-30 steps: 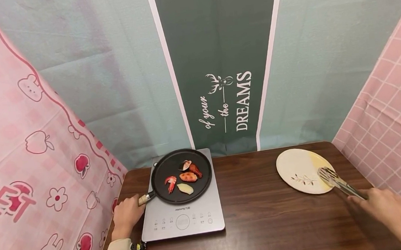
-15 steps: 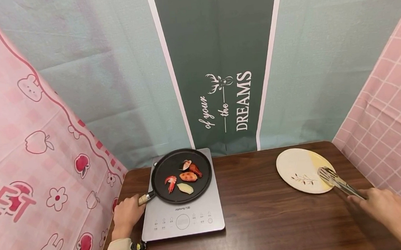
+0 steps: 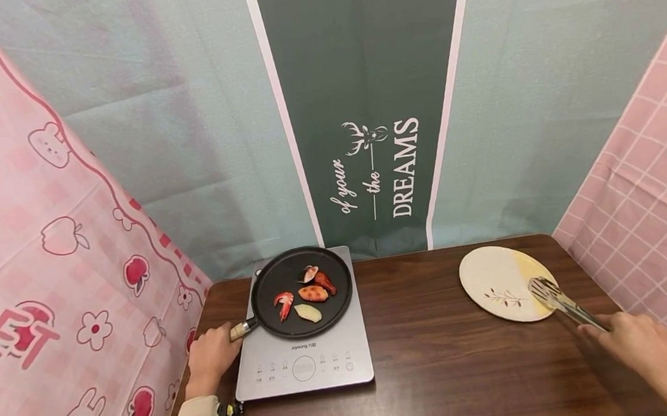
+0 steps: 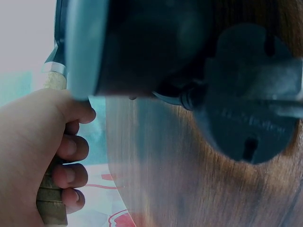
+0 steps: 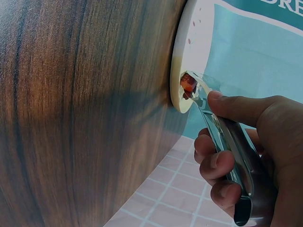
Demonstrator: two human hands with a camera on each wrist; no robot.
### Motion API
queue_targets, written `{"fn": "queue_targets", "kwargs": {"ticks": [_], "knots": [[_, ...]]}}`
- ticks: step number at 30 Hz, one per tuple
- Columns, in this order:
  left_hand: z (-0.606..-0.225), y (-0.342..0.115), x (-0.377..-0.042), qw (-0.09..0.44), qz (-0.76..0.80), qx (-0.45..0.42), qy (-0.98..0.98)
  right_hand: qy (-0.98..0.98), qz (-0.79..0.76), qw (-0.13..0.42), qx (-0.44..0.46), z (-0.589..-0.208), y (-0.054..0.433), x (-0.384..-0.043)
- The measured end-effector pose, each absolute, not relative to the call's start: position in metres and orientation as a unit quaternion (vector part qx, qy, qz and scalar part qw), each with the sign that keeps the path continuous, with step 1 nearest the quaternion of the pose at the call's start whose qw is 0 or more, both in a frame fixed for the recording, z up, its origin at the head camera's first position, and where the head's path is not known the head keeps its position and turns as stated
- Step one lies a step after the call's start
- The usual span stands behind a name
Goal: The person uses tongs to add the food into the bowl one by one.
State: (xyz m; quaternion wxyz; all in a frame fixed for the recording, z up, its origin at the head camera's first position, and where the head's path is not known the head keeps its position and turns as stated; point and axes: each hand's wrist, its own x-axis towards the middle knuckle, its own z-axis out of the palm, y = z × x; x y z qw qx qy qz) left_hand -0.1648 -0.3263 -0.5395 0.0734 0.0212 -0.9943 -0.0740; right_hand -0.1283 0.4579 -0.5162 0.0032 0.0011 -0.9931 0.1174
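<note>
My left hand [image 3: 212,354] grips the wooden handle [image 4: 51,201] of a flat black frying pan [image 3: 271,285], fingers curled round it. In the pan lie a shrimp [image 3: 284,306], a pale oval slice [image 3: 308,313], a chicken wing [image 3: 313,294], a drumstick [image 3: 326,284] and a dark-edged shellfish piece [image 3: 309,274]. My right hand [image 3: 640,340] holds metal tongs [image 5: 220,137], thumb on one side and curled fingers on the other. Their tips are over the yellow side of a cream plate [image 3: 486,274]. A small reddish-brown piece [image 5: 188,84] shows between the tips; its kind is unclear.
Under the pan is a silver induction cooker [image 3: 345,351] with a control panel at its front. Brown wooden table [image 3: 431,331] lies between cooker and plate. Printed cloths hang behind and on both sides, one of them pink-checked [image 3: 653,163]. A dark camera mount [image 4: 251,99] blocks much of the left wrist view.
</note>
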Motion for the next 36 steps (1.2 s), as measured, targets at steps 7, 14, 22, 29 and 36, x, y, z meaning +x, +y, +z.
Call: {"fn": "queue_targets", "kwargs": {"ticks": [7,14,22,29,36], "knots": [[-0.5407,-0.3271,-0.1653,0.081,-0.074,0.019,-0.994,-0.993,0.119,0.010,0.002,-0.5185,0.4592,-0.1293],[-0.5414,-0.3275,-0.1652,0.074,-0.071,0.017,-0.995,-0.993,0.118,0.008,0.002,-0.5178,0.4573,-0.1297],[-0.5406,-0.3265,-0.1651,0.076,-0.070,0.020,-0.995,-0.993,0.117,0.011,0.004,-0.5165,0.4562,-0.1311],[-0.5409,-0.3267,-0.1661,0.082,-0.068,0.018,-0.994,-0.993,0.121,-0.001,-0.005,-0.5156,0.4550,-0.1310],[-0.5419,-0.3275,-0.1657,0.073,-0.069,0.020,-0.995,-0.992,0.125,0.012,-0.010,-0.5146,0.4530,-0.1309]]}}
